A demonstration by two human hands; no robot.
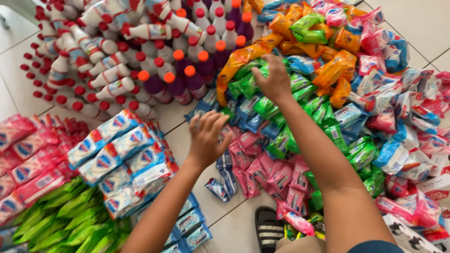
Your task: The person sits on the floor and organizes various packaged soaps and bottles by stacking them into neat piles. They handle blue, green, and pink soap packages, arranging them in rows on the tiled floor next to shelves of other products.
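My right hand (273,78) reaches into a big heap of small sachets on the tiled floor, its fingers curled onto green sachets (250,84) beside an orange packet (239,61); whether it grips one I cannot tell. My left hand (207,138) hovers with fingers spread over blue sachets (225,174) at the heap's near edge, next to pink sachets (269,171). Nothing is visibly held in the left hand.
Stacked white-and-blue packets (117,154) lie to the left, with pink packs (28,159) and green packs (65,220) beyond. White bottles with red caps (89,61) and purple bottles with orange caps (187,75) lie at the back. A black sandal (268,229) shows near me.
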